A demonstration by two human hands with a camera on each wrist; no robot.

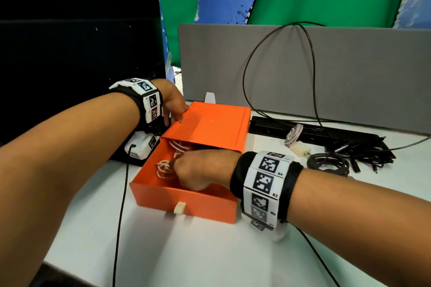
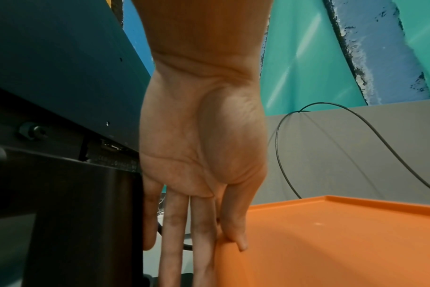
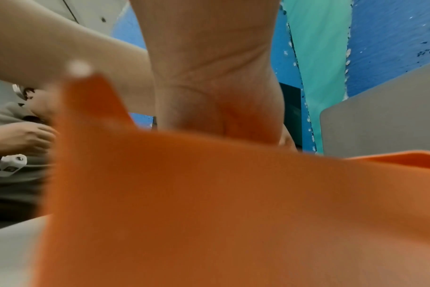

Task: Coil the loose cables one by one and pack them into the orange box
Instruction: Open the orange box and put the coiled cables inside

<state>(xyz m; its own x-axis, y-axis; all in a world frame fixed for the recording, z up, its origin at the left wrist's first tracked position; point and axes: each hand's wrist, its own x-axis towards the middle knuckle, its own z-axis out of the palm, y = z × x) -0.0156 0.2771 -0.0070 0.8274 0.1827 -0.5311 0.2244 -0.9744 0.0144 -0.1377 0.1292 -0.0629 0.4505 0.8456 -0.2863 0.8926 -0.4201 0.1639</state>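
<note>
The orange box [image 1: 210, 128] stands mid-table with its drawer [image 1: 198, 202] pulled out toward me. My left hand [image 1: 177, 116] rests on the sleeve's left top edge; in the left wrist view its thumb [image 2: 236, 233] presses on the box [image 2: 331, 242] and the fingers lie straight down the side. My right hand [image 1: 179, 165] is inside the drawer, fingers curled round a cream coiled cable [image 1: 163, 170]. A red-white braided cable [image 1: 172, 144] lies further back under the sleeve. The right wrist view shows only my palm [image 3: 216, 106] behind the blurred orange wall [image 3: 209, 203].
To the right lie a white cable with a plug adapter [image 1: 295, 136], a black coiled cable [image 1: 328, 164] and a bundle of black leads [image 1: 363, 154] by a black bar [image 1: 268, 126]. A grey partition [image 1: 349, 72] closes the back; dark equipment [image 1: 70, 53] stands left.
</note>
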